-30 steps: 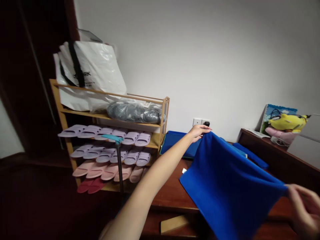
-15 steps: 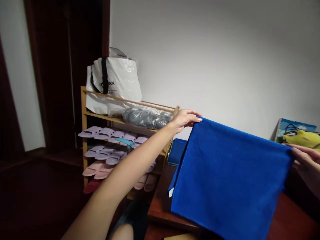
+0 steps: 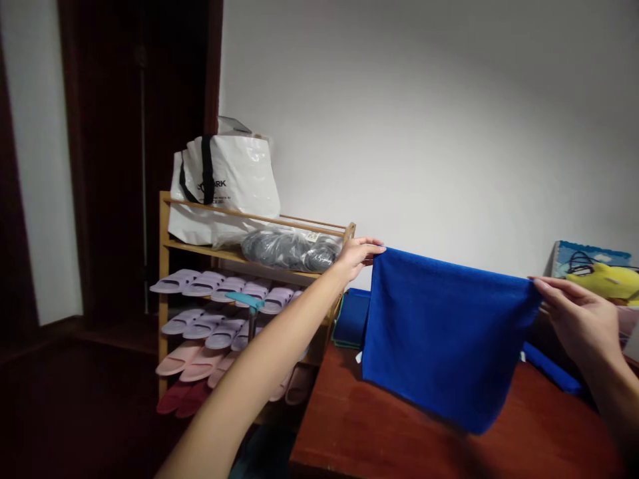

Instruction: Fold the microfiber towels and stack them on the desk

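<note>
A blue cloth hangs stretched between my two hands above the brown wooden table. My left hand pinches its upper left corner. At the upper right corner, my right hand grips it between thumb and fingers. The cloth's top edge slopes slightly down to the right, and its lower edge hangs loose over the tabletop. A small white tag shows at its left side. Behind the cloth on the left sits a folded blue cloth pile, partly hidden. Another blue cloth lies on the table below my right hand.
Left of the table stands a wooden shoe rack with several slippers. On its top are a white bag and plastic-wrapped grey items. A yellow plush toy is at the far right, against the wall.
The cloth and both hands have moved away from me and a little left. More of the tabletop and my right hand now show. The camera view has tilted up slightly.
</note>
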Action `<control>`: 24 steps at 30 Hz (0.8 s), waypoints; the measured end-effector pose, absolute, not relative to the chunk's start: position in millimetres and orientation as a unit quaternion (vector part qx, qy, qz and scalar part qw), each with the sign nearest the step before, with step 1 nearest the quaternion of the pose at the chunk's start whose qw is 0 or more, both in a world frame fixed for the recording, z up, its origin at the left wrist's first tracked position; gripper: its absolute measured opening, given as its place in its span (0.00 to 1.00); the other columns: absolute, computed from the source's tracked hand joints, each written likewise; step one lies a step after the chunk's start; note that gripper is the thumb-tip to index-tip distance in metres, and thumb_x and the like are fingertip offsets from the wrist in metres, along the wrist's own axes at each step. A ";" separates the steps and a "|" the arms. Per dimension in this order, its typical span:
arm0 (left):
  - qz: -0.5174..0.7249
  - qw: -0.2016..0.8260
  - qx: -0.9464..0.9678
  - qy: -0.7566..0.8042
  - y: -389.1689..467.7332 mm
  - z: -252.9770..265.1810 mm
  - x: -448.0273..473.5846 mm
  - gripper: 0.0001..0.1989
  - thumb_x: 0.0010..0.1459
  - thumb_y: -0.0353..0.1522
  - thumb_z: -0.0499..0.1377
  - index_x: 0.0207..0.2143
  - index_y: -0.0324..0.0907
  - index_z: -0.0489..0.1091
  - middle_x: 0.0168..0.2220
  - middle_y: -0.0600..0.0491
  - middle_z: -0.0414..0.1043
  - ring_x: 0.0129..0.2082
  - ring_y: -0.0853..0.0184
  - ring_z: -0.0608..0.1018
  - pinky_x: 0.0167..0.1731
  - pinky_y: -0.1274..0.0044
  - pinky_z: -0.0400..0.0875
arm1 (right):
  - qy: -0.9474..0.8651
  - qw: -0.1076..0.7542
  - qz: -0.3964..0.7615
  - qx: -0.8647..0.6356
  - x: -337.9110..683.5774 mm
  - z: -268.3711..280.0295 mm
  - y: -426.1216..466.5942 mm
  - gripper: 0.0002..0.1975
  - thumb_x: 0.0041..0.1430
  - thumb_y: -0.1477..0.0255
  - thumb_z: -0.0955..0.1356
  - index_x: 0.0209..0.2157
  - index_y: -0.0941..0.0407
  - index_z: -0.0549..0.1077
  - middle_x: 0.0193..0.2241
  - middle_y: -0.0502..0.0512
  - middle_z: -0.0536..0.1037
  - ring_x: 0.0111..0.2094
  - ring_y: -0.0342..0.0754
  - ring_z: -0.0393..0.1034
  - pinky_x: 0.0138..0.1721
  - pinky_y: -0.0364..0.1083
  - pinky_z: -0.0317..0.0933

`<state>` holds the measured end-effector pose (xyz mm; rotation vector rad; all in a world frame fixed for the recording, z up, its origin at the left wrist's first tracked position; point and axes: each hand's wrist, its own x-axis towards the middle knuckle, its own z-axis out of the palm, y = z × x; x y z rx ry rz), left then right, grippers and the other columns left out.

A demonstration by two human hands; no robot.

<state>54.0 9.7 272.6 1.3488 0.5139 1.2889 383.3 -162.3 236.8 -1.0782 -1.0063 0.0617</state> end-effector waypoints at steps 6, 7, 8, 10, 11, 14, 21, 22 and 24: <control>0.563 0.558 0.565 0.229 22.3 270.4 70.7 0.08 0.43 0.20 0.65 0.25 0.37 0.71 0.20 0.55 0.71 0.21 0.73 0.73 0.26 0.80 0.66 | -0.450 0.752 0.049 -0.479 382.9 246.6 -160.2 0.22 0.38 0.62 0.76 0.37 0.57 0.77 0.32 0.54 0.77 0.28 0.38 0.68 0.28 0.31 0.63; 0.564 0.549 0.570 0.235 23.7 269.7 72.5 0.08 0.42 0.20 0.65 0.24 0.37 0.71 0.20 0.55 0.71 0.21 0.73 0.73 0.26 0.80 0.66 | -0.449 0.752 0.045 -0.482 382.0 248.2 -161.3 0.22 0.37 0.62 0.76 0.36 0.57 0.77 0.32 0.54 0.77 0.28 0.37 0.68 0.28 0.31 0.63; 0.565 0.538 0.576 0.243 24.8 268.8 74.1 0.08 0.42 0.20 0.65 0.24 0.37 0.71 0.20 0.55 0.71 0.21 0.73 0.73 0.25 0.81 0.66 | -0.447 0.750 0.040 -0.486 381.2 249.5 -162.5 0.22 0.37 0.62 0.76 0.36 0.57 0.77 0.31 0.53 0.77 0.27 0.37 0.67 0.26 0.30 0.62; 0.563 0.514 0.592 0.262 26.4 266.5 76.7 0.08 0.41 0.20 0.66 0.23 0.37 0.72 0.19 0.56 0.71 0.20 0.73 0.72 0.23 0.81 0.64 | -0.441 0.745 0.030 -0.500 380.7 251.1 -164.7 0.22 0.37 0.62 0.76 0.36 0.57 0.78 0.27 0.52 0.76 0.23 0.35 0.65 0.22 0.30 0.60; 0.559 0.503 0.601 0.272 26.9 265.2 77.7 0.08 0.41 0.21 0.67 0.22 0.37 0.72 0.19 0.56 0.71 0.20 0.74 0.72 0.22 0.81 0.64 | -0.436 0.742 0.025 -0.508 381.0 251.3 -165.4 0.22 0.37 0.62 0.76 0.36 0.56 0.78 0.26 0.51 0.76 0.21 0.34 0.63 0.20 0.30 0.59; 0.533 0.485 0.621 0.307 28.5 262.1 79.8 0.08 0.39 0.22 0.68 0.20 0.37 0.72 0.16 0.56 0.69 0.18 0.74 0.70 0.20 0.82 0.61 | -0.418 0.746 0.022 -0.518 384.8 250.1 -164.9 0.23 0.36 0.61 0.76 0.36 0.56 0.78 0.24 0.50 0.75 0.19 0.35 0.62 0.18 0.31 0.58; 0.479 0.499 0.623 0.365 36.1 266.7 82.7 0.12 0.35 0.27 0.72 0.18 0.39 0.70 0.16 0.55 0.70 0.18 0.71 0.72 0.19 0.81 0.59 | -0.397 0.757 0.034 -0.518 389.5 252.4 -162.6 0.25 0.33 0.60 0.77 0.37 0.55 0.78 0.30 0.52 0.76 0.24 0.38 0.66 0.20 0.33 0.62; 0.479 0.501 0.619 0.369 37.6 268.4 83.3 0.12 0.35 0.28 0.72 0.18 0.40 0.70 0.17 0.55 0.71 0.19 0.70 0.72 0.19 0.80 0.59 | -0.393 0.756 0.028 -0.523 387.3 254.1 -163.4 0.25 0.33 0.60 0.77 0.37 0.56 0.78 0.29 0.52 0.76 0.23 0.38 0.66 0.20 0.33 0.61; 0.482 0.503 0.610 0.377 40.9 271.8 85.2 0.10 0.37 0.29 0.71 0.19 0.41 0.71 0.19 0.55 0.72 0.20 0.70 0.72 0.21 0.79 0.60 | -0.390 0.752 0.017 -0.531 381.2 258.0 -164.8 0.25 0.33 0.61 0.77 0.36 0.56 0.78 0.28 0.53 0.76 0.22 0.38 0.65 0.18 0.33 0.60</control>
